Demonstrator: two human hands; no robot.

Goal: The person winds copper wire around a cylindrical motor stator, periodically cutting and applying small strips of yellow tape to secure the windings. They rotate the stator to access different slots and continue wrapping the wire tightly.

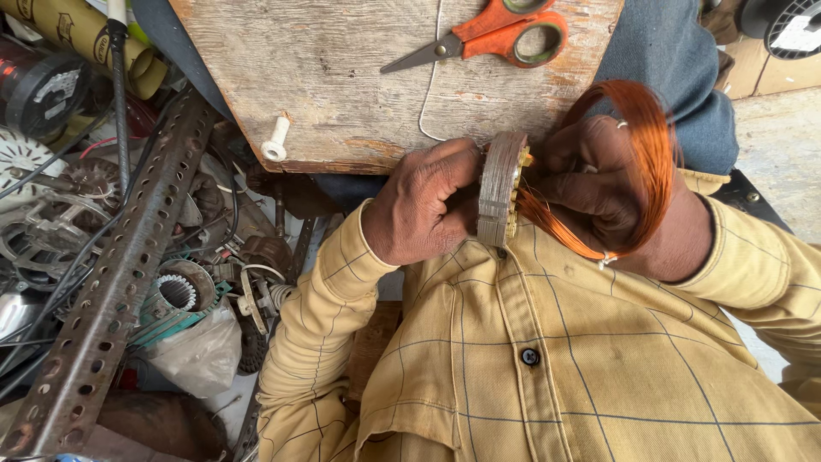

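Clearly, the laminated stator ring (500, 188) is clamped edge-on in the closed left hand (423, 205), just above the shirt front. A looped copper wire coil (637, 162) is gripped by the right hand (616, 201) at the ring's slots. The ring is judged heavy and stiff, best held by its rim; the coil is springy and easily kinked.

Far left corner: a tan cardboard tube with dark printed markings (81, 38), lying slantwise; just below it, a black cylindrical spool bearing a pale round label (38, 90). Near left, among metal parts: a crumpled translucent plastic bag (201, 355). Far right corner: a plain brown cardboard box (770, 73), partly cut off
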